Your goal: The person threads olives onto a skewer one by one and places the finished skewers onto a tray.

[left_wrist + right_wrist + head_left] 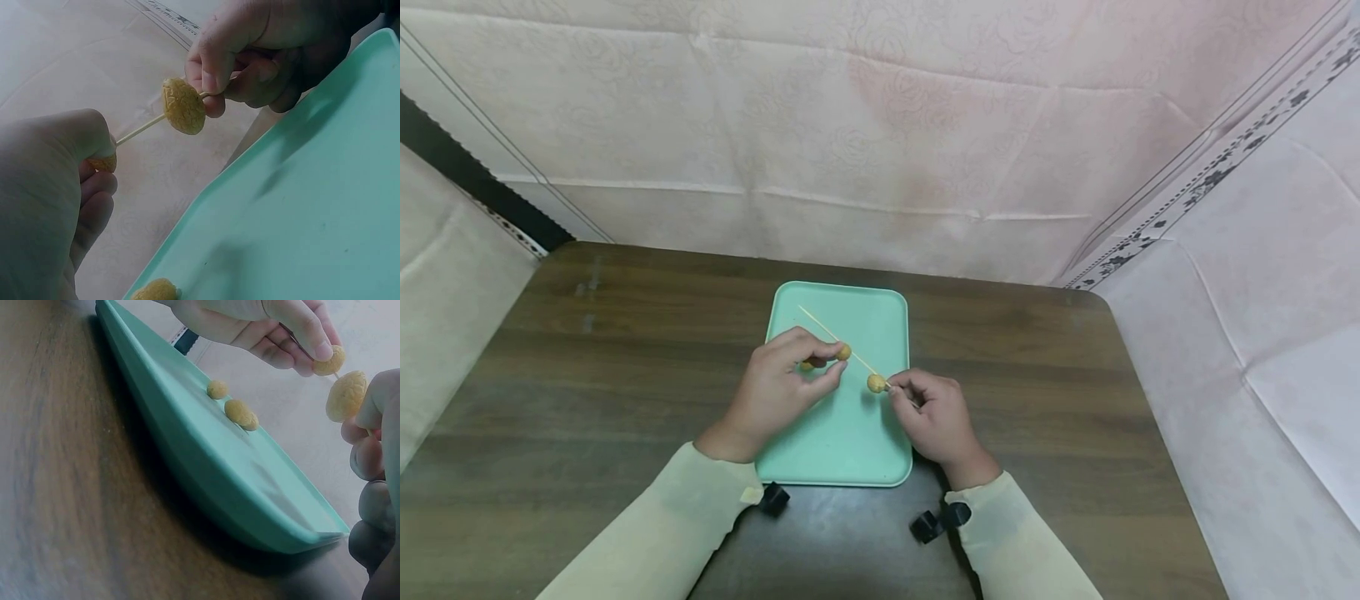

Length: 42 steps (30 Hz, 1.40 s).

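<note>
My right hand (936,417) pinches the lower end of a thin wooden skewer (816,320) between thumb and fingers. Just past those fingertips, a wrinkled golden-brown ball (183,106) is threaded on the stick. With thumb and fingertips, my left hand (778,387) holds a second, smaller ball (329,360) farther up the skewer. Whether the stick runs right through this one, I cannot tell. The skewer's bare tip points up and left in the head view. Both hands are above a mint-green tray (850,458).
Several more golden-brown balls lie on the tray; the right wrist view shows one ball (217,389) apart and a larger ball (237,412) close to another. The tray rests on a dark wooden table (1037,375), with pale patterned cloth (775,125) behind.
</note>
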Each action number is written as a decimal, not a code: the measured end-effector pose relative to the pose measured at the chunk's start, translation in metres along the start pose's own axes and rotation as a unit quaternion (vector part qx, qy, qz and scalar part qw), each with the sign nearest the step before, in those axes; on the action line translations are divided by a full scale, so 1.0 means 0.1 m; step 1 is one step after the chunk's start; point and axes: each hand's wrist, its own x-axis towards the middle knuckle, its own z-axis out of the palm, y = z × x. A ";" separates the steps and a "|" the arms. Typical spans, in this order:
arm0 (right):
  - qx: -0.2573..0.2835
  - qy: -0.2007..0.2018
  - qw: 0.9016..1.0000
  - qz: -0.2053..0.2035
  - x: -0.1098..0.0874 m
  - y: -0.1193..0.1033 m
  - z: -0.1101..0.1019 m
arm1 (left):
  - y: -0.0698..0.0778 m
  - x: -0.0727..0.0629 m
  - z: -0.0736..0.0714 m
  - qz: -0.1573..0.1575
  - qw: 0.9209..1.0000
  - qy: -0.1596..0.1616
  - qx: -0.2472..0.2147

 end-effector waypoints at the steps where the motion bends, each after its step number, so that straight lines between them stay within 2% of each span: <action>1: 0.000 0.000 1.000 0.000 0.00 0.00 0.00 | 0.00 0.00 0.00 0.000 1.000 -0.002 0.001; 13: 0.002 -0.003 1.000 0.002 0.01 -0.02 0.00 | 0.03 -0.02 0.01 -0.020 0.999 -0.027 -0.009; 30: -0.003 -0.011 1.000 0.003 0.02 -0.03 0.00 | 0.06 -0.02 0.08 0.011 0.999 -0.041 -0.002; 42: -0.007 -0.008 1.000 -0.005 0.01 -0.02 0.01 | 0.08 -0.05 0.11 0.003 0.998 -0.058 0.008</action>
